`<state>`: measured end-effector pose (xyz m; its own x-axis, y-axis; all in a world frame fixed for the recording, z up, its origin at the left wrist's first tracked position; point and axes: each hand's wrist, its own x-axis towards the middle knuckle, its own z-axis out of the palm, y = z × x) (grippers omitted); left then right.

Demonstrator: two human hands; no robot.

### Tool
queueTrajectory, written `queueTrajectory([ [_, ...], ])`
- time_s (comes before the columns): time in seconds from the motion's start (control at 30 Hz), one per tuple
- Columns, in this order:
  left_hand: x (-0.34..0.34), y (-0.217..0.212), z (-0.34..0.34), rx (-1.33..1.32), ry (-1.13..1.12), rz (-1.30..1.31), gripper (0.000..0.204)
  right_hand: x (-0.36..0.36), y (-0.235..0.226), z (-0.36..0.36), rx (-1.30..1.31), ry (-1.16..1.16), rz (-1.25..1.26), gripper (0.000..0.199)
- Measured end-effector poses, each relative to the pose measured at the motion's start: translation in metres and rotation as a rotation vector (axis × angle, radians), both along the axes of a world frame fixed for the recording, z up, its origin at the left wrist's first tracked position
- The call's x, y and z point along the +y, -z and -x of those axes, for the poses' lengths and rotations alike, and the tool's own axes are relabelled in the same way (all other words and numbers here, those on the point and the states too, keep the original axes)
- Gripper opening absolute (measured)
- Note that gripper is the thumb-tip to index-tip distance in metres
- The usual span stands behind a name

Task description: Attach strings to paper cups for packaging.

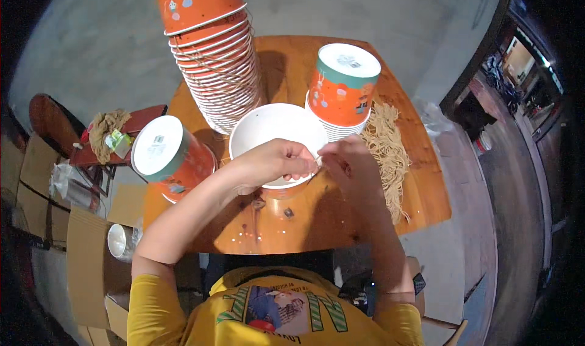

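A paper bucket (pixel 274 127), white inside, stands open side up near the middle of the wooden table. At its right rim my left hand (pixel 280 163) is closed in a pinch, its wrist over the near left edge. My right hand (pixel 352 166) pinches just beside it, the fingertips of both almost meeting. A thin pale piece of string (pixel 317 161) shows between them; most of it is hidden by the fingers. To the right lies a loose heap of tan strings (pixel 387 154). Behind the bucket rises a tall nested stack of orange buckets (pixel 210 66), with strings hanging along their rims.
Upside-down orange buckets (pixel 344 90) are stacked behind my right hand. Another upside-down bucket (pixel 177 157) stands at the table's left edge. A red bench (pixel 143 122) holds more string, left of the wooden table (pixel 414 187). Cardboard (pixel 85 254) lies at the lower left.
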<state>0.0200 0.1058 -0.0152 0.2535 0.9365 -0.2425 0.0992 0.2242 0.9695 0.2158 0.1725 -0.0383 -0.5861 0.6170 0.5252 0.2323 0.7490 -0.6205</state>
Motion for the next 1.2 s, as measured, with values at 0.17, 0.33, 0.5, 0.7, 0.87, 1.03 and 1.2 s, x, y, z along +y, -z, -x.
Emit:
queueTrajectory([
  [0.17,0.0,-0.003,-0.004,-0.01,-0.026,-0.016,0.012,-0.019,0.012,-0.009,0.217,0.003,0.054,0.012],
  [0.33,0.001,-0.006,-0.005,0.023,-0.007,-0.033,0.01,-0.028,0.008,0.001,0.112,0.122,-0.117,0.012],
  [0.5,0.006,-0.004,-0.001,-0.155,-0.022,0.206,0.01,-0.047,0.012,0.011,0.218,0.137,0.053,0.009],
  [0.7,0.002,-0.01,0.0,-0.241,-0.057,0.272,0.012,-0.05,0.015,0.013,0.117,0.166,0.107,0.013],
  [0.87,-0.003,-0.014,-0.002,-0.223,-0.08,0.204,0.018,-0.044,0.018,0.005,0.25,0.06,0.287,0.004],
  [1.03,-0.002,-0.009,0.001,-0.156,-0.026,0.094,0.021,-0.045,0.017,0.005,0.327,0.159,0.47,0.006],
  [1.2,-0.005,-0.006,-0.002,-0.021,-0.015,-0.182,0.022,-0.042,0.014,0.009,0.144,0.146,0.226,0.01],
])
